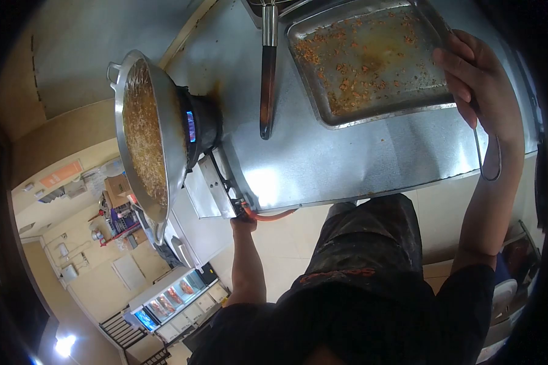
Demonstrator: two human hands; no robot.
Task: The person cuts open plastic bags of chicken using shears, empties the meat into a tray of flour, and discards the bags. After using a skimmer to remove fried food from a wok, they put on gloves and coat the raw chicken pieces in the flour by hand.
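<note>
My left hand is at the front of the gas burner, beside the orange hose. Its fingers are closed around the control knob there, which they mostly hide. On the burner tilts in view a large metal wok full of bubbling brown oil, with a blue flame beneath. My right hand is closed on a metal utensil with a looped wire handle; its working end is hidden. That hand is over the right edge of a metal tray holding scattered brown crumbs and oil.
A dark-handled whisk lies on the steel worktop between wok and tray. The worktop's front edge runs close to my apron. Farther left are a lit display cabinet and shelves with boxes.
</note>
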